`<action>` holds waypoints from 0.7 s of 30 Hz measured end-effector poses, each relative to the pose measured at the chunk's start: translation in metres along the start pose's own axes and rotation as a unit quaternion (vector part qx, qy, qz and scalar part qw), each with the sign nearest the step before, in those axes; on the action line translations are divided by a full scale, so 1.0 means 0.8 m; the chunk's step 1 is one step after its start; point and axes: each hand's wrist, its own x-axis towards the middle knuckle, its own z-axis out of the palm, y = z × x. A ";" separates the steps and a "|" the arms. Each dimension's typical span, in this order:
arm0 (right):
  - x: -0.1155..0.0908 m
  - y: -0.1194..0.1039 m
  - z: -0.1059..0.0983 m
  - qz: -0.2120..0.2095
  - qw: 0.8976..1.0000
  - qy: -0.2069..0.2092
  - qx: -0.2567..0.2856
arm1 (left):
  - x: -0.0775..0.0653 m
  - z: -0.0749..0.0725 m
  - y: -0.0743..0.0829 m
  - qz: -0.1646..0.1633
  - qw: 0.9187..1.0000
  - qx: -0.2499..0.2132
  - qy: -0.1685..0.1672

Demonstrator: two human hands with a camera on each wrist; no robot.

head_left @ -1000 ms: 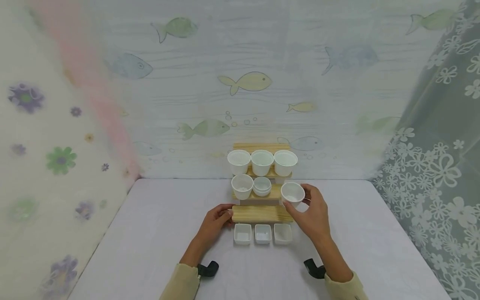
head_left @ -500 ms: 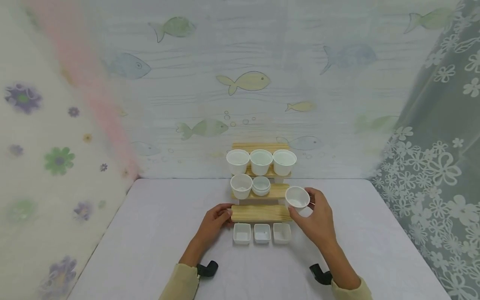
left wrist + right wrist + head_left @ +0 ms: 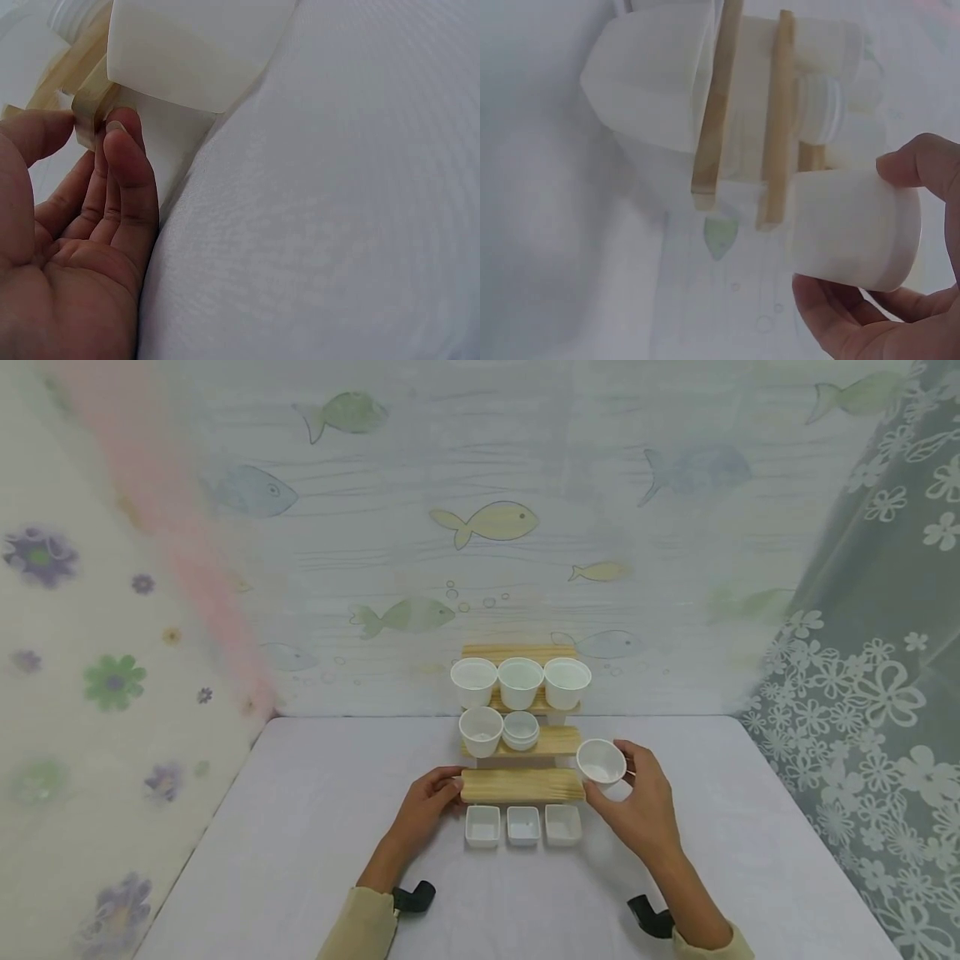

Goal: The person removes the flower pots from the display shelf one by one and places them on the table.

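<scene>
My right hand [image 3: 637, 793] holds a white round cup [image 3: 601, 763] between thumb and fingers, mouth up, just off the right end of a stepped wooden rack. In the right wrist view, the thumb lies at the rim side of the cup [image 3: 851, 229], with fingers round the opposite side. My left hand [image 3: 422, 810] pinches the left end of the rack's lowest board [image 3: 522, 785]; in the left wrist view, thumb and fingertips meet at the board's end [image 3: 91, 105]. On the middle board [image 3: 558, 741] stand a deep white cup [image 3: 481, 732] and two nested small bowls [image 3: 521, 732].
Along the top shelf stand three white cups, including a left cup [image 3: 474, 683] and a right cup [image 3: 567, 683]. In front of the rack, three small square white dishes [image 3: 522, 826] sit in a row on the white tablecloth [image 3: 300, 827]. A fish-patterned backdrop [image 3: 420, 527] hangs behind.
My right hand has moved right and towards me, carrying the white cup away from the middle board. The left hand keeps its place at the lowest board's end.
</scene>
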 end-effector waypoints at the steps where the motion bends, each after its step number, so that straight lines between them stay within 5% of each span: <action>1: -0.001 0.001 0.000 0.000 1.000 -0.001 -0.001 | 0.000 0.000 0.000 0.000 1.000 -0.001 0.000; 21: -0.021 0.011 -0.008 0.020 0.999 -0.017 -0.022 | 0.000 0.000 0.001 -0.012 1.000 -0.014 -0.002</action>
